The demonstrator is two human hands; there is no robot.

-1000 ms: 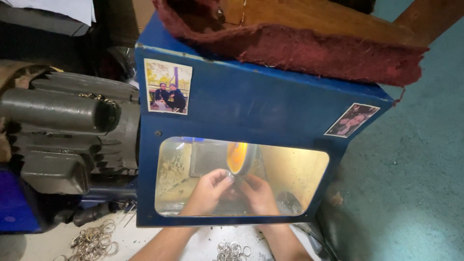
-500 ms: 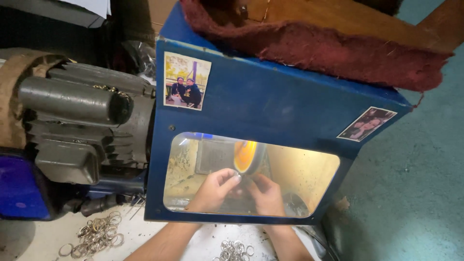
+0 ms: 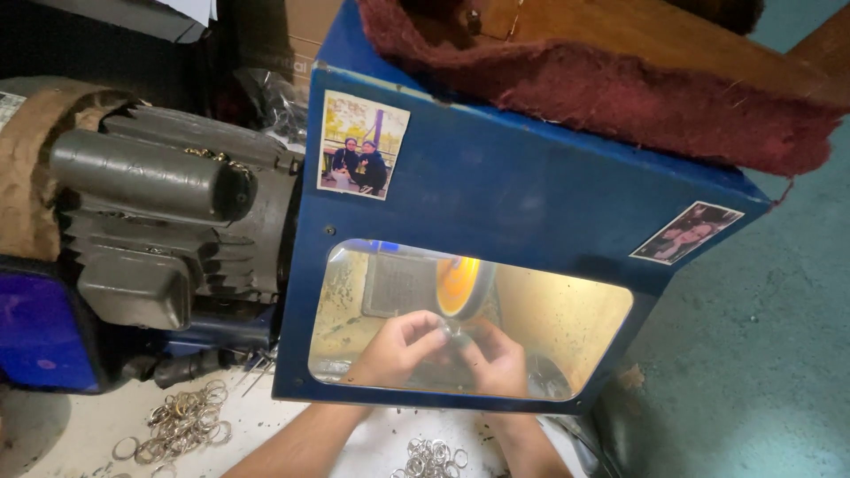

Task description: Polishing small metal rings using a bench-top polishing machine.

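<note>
Both hands are reached in through the clear window [image 3: 567, 327] of a blue box-shaped guard [image 3: 522, 190]. Inside it, an orange-yellow polishing wheel [image 3: 460, 285] is seen edge-on just above the fingers. The left hand [image 3: 397, 350] and the right hand [image 3: 500, 358] are brought together just below the wheel, fingertips almost touching, and a small shiny metal piece [image 3: 454, 330] is pinched between them, close under the wheel's rim; whether it touches the wheel cannot be told. Each grip is clenched on that piece, though its exact shape is blurred by the window. To the left of the guard, a dark grey ribbed electric motor [image 3: 168, 221] is mounted, with a blue block [image 3: 40, 332] below it at the frame's edge. Two photographs are stuck on the guard, one [image 3: 363, 144] at upper left and one [image 3: 688, 232] at right. A dark red fibrous mat [image 3: 620, 84] is draped over the guard's top. On the pale table [image 3: 62, 438], loose metal rings are heaped at lower left [image 3: 181, 420], and a smaller cluster [image 3: 431, 458] lies between the forearms.
</note>
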